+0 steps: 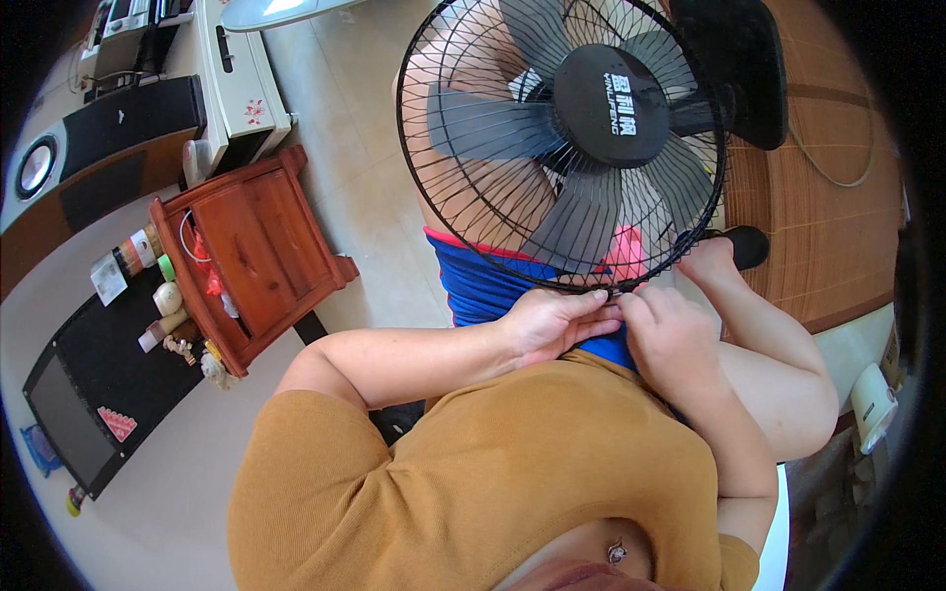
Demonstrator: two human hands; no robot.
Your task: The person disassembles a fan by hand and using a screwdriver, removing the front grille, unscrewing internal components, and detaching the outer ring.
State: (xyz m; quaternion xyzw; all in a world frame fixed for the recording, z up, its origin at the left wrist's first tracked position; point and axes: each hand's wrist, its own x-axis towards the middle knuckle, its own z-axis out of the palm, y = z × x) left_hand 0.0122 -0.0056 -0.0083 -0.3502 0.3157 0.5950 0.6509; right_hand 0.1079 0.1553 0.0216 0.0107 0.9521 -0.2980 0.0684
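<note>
A black electric fan (611, 103) lies tilted back over my lap, its round wire guard (485, 246) facing up with the dark blades inside. At the guard's lower rim, my left hand (554, 325) is closed, thumb and fingertips pinching the edge. Right beside it, my right hand (672, 335) is closed in a pinch at the same spot. Whatever small part sits between the right fingertips is hidden. Something bright pink (628, 254) shows through the wires, just above my fingers. Blue shorts (473, 281) show beneath the guard.
The fan's dark base (739, 69) is at the upper right, over a brown slatted mat (838, 197) with a cable on it. To the left stand a reddish wooden cabinet (261, 256), several small bottles, and a black speaker (108, 148). A white cabinet (241, 79) stands farther off.
</note>
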